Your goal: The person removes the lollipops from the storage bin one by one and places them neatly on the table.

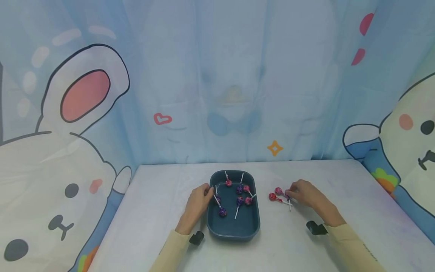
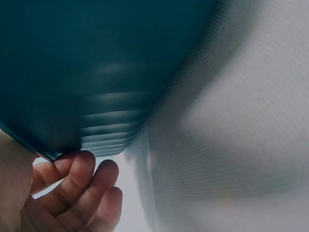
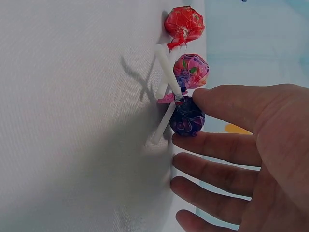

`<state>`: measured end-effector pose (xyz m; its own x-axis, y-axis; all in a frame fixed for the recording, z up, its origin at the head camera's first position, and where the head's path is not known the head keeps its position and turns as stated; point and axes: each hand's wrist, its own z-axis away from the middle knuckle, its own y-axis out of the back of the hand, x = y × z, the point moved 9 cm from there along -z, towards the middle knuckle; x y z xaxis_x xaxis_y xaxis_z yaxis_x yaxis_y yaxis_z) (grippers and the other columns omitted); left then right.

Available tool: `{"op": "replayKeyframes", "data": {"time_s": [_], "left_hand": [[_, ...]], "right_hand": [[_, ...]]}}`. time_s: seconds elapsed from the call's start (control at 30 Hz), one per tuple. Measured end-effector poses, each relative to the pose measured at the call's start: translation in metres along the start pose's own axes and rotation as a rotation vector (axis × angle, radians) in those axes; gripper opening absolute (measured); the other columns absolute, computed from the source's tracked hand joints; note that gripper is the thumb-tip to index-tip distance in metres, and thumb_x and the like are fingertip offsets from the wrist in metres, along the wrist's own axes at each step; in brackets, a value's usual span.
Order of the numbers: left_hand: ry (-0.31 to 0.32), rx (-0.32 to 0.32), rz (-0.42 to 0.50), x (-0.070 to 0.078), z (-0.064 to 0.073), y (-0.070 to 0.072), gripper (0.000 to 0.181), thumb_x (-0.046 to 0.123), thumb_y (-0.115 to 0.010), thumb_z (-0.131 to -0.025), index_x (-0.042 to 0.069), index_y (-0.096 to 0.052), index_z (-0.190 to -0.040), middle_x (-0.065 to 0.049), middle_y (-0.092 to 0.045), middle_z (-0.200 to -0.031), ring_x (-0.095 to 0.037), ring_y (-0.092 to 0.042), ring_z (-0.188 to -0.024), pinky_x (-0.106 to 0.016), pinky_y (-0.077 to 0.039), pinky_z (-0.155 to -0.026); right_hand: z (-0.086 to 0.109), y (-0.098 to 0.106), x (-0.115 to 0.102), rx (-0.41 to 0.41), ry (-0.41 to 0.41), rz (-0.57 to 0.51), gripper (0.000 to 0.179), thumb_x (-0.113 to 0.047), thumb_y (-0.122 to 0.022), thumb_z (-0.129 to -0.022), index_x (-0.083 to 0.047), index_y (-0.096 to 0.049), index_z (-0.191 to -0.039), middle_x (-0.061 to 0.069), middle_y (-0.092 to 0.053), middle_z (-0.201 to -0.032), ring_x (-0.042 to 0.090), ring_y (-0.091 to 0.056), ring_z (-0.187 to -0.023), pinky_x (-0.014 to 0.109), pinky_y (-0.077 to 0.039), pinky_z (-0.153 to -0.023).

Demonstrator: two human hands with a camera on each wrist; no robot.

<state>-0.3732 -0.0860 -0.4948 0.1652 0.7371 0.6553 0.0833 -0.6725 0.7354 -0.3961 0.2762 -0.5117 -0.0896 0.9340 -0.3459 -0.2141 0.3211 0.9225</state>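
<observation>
Right of the dark tray (image 1: 234,229), the right hand (image 1: 305,193) pinches a purple lollipop (image 3: 187,120), likely light, hard, slick-wrapped, best taken by its head; left hand (image 1: 196,204) grips the tray's left side.

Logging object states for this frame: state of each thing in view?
Tray: upright, uncovered, on the table
Lollipops in the tray: scattered
Red lollipop: wrapped, outside the tray
Pink lollipop: wrapped, outside the tray
Dark purple lollipop: wrapped, pinched
Left hand: gripping tray's rim
Right hand: pinching dark purple lollipop
</observation>
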Motion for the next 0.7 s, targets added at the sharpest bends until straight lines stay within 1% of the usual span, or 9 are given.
{"op": "replayKeyframes", "data": {"time_s": [0.1, 0.27, 0.4, 0.5, 0.6, 0.7], "left_hand": [[0.003, -0.003, 0.002, 0.0001, 0.0001, 0.0002, 0.024, 0.034, -0.048, -0.093, 0.017, -0.053, -0.077, 0.004, -0.052, -0.064, -0.009, -0.046, -0.055, -0.022, -0.037, -0.049], [0.005, -0.004, 0.001, -0.0001, -0.0001, -0.0003, 0.024, 0.035, -0.048, -0.093, 0.017, -0.053, -0.077, 0.005, -0.053, -0.065, -0.008, -0.046, -0.056, -0.022, -0.037, -0.049], [-0.002, 0.001, -0.002, 0.0004, -0.0002, -0.0003, 0.024, 0.034, -0.048, -0.093, 0.018, -0.053, -0.077, 0.005, -0.053, -0.065, -0.008, -0.046, -0.055, -0.022, -0.037, -0.049], [-0.006, 0.006, -0.004, 0.0008, -0.0001, 0.0001, 0.024, 0.034, -0.048, -0.093, 0.017, -0.053, -0.076, 0.005, -0.053, -0.064, -0.008, -0.046, -0.055, -0.022, -0.037, -0.049], [-0.005, 0.005, -0.005, 0.0007, -0.0001, 0.0000, 0.024, 0.034, -0.048, -0.093, 0.017, -0.053, -0.076, 0.005, -0.052, -0.064, -0.008, -0.046, -0.055, -0.022, -0.037, -0.049], [-0.005, 0.003, -0.005, 0.0004, 0.0000, -0.0005, 0.024, 0.034, -0.048, -0.093, 0.017, -0.053, -0.076, 0.005, -0.052, -0.065, -0.008, -0.046, -0.055, -0.022, -0.037, -0.049]], "right_hand": [[0.0004, 0.0008, -0.0007, 0.002, 0.003, 0.005, 0.035, -0.031, -0.062, -0.086, 0.001, -0.064, -0.100, 0.017, -0.061, -0.098, 0.029, -0.056, -0.087, 0.044, -0.048, -0.077], [0.0009, 0.0008, -0.0002, -0.006, -0.012, 0.007, 0.035, -0.032, -0.061, -0.086, 0.001, -0.063, -0.100, 0.017, -0.061, -0.098, 0.028, -0.056, -0.087, 0.043, -0.048, -0.076], [0.0002, -0.0010, 0.0014, -0.025, -0.044, 0.004, 0.036, -0.032, -0.061, -0.086, 0.000, -0.063, -0.102, 0.016, -0.061, -0.098, 0.027, -0.056, -0.087, 0.043, -0.048, -0.077], [-0.0007, -0.0012, 0.0018, -0.038, -0.063, 0.008, 0.037, -0.032, -0.061, -0.087, 0.001, -0.061, -0.104, 0.018, -0.061, -0.100, 0.029, -0.056, -0.089, 0.044, -0.048, -0.078], [-0.0008, 0.0002, 0.0014, -0.044, -0.076, 0.000, 0.044, -0.035, -0.060, -0.087, 0.002, -0.058, -0.110, 0.022, -0.058, -0.108, 0.035, -0.055, -0.096, 0.047, -0.047, -0.080], [0.0003, 0.0048, -0.0029, -0.034, -0.051, -0.011, 0.054, -0.040, -0.058, -0.087, 0.003, -0.053, -0.119, 0.027, -0.054, -0.118, 0.041, -0.052, -0.105, 0.052, -0.044, -0.084]]}}
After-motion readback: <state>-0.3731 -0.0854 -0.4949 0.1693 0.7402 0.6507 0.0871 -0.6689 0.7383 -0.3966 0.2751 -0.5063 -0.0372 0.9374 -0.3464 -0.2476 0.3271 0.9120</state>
